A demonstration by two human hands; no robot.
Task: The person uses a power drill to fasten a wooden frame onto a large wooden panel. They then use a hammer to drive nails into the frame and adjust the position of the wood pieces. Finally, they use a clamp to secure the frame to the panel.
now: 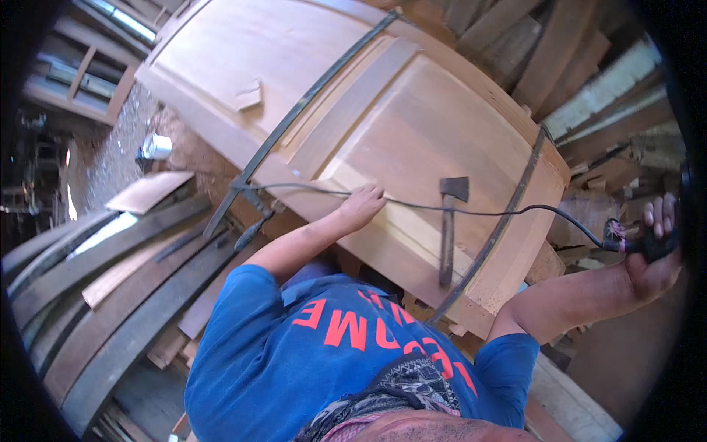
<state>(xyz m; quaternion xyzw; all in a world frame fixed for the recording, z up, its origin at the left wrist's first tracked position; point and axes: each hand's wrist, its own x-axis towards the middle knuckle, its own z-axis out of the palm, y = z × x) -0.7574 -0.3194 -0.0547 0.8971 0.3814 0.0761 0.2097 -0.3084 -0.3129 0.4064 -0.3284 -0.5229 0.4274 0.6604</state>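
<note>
A large wooden panel door [442,132] lies in front of me, with two long metal bar clamps [317,92] across it. My left hand [362,206] rests over the panel's near edge, its fingers closed around a black power cable [486,214]. That cable runs right to a black corded power tool [658,239], gripped in my right hand [652,258] at the far right. The dark rim hides most of the tool, so its exact kind cannot be made out. Between my hands, a hatchet [447,232] lies on the panel under the cable.
A small wood offcut [249,96] sits on the panel's far left part. Curved boards [140,295] are stacked at left, near a white bucket [157,146]. More timber [567,59] leans at the far right. One clamp's handle [254,230] sticks out near my left forearm.
</note>
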